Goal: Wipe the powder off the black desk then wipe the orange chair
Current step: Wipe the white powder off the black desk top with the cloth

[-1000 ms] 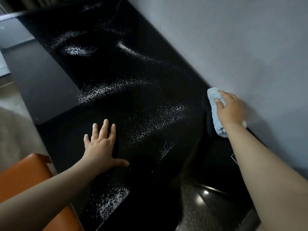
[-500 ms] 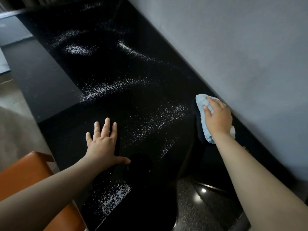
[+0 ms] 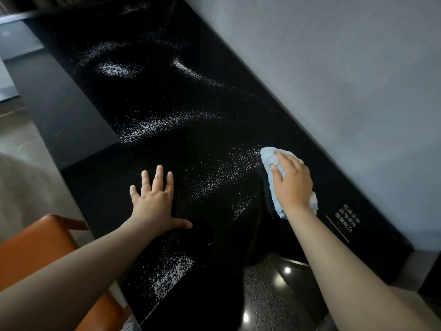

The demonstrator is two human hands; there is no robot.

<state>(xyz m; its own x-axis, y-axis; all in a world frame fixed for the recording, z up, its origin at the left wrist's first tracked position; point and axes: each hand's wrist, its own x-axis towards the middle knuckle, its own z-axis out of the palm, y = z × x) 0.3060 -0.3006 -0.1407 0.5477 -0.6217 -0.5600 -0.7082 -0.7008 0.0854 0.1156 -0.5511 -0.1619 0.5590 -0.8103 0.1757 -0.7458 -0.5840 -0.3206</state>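
A glossy black desk point(image 3: 202, 149) runs along a grey wall, with white powder point(image 3: 152, 126) scattered over it in several streaks and patches. My right hand point(image 3: 292, 185) presses a light blue cloth point(image 3: 269, 158) flat on the desk near the wall, at the right end of a powder streak. My left hand point(image 3: 155, 201) rests flat on the desk with fingers spread, left of the cloth. The orange chair point(image 3: 35, 249) shows at the lower left, partly hidden by my left forearm.
The grey wall point(image 3: 334, 80) borders the desk on the right. A small white-lettered label point(image 3: 347, 220) lies on the desk by the wall. A lower dark shelf point(image 3: 59, 111) runs along the desk's left side. Speckled dark floor point(image 3: 274, 295) shows at the bottom.
My right hand has slid the blue cloth away from the wall, leftward across the desk toward the powder streak. My left hand has stayed flat in place.
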